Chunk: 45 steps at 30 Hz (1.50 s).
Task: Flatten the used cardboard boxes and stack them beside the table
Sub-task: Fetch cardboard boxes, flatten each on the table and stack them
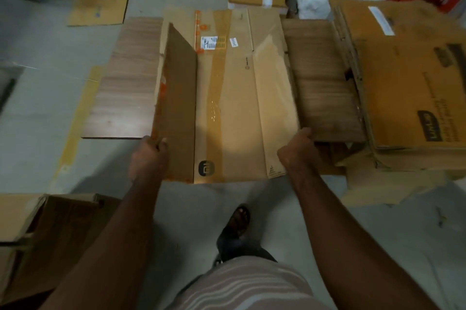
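Cardboard box (227, 97), taped and nearly flat, between left hand (148, 155) gripping its raised flap and right hand (297, 150), apparently clasping its edge.

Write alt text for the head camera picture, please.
Two bare hands, left and right, hold a nearly flattened cardboard box over a low wooden table, one panel upright. More flattened boxes are stacked at right.

Head cam, looks steeply down, close over floor (196, 208).
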Each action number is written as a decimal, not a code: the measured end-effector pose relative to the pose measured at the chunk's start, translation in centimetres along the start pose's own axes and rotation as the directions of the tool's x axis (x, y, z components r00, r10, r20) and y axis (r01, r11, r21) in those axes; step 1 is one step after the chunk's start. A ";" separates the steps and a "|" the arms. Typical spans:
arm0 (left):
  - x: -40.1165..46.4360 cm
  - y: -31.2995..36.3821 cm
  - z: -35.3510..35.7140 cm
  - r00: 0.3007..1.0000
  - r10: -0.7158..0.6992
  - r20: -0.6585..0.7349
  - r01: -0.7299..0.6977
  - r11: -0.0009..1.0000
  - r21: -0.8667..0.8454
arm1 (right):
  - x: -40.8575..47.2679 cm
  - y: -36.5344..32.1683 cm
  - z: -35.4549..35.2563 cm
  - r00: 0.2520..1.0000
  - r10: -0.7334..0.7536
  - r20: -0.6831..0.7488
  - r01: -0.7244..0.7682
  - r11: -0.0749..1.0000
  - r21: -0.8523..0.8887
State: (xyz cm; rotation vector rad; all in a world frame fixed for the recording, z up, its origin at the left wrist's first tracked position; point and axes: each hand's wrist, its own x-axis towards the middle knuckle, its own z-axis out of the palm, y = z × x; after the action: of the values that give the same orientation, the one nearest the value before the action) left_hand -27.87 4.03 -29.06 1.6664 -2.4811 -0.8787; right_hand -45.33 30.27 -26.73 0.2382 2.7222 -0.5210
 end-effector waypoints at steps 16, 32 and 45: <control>-16.6 -5.9 -2.1 0.982 0.051 -0.180 -0.081 0.983 -0.163 | -13.1 10.7 -5.7 0.965 -0.134 -0.224 0.148 0.988 0.046; -21.1 16.0 5.5 0.900 0.222 -0.375 -0.385 0.808 -0.446 | 0.6 19.3 -18.9 0.819 -0.051 -0.571 0.249 0.929 0.274; -29.3 43.9 24.2 0.906 0.217 -0.362 -0.381 0.790 -0.480 | 28.7 35.0 -35.0 0.833 -0.027 -0.552 0.234 0.922 0.308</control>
State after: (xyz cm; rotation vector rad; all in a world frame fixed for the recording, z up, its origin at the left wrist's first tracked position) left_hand -60.21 51.56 -20.82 1.0747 -1.9637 -1.0709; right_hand -74.80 78.64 -18.48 0.3325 3.1795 -1.1654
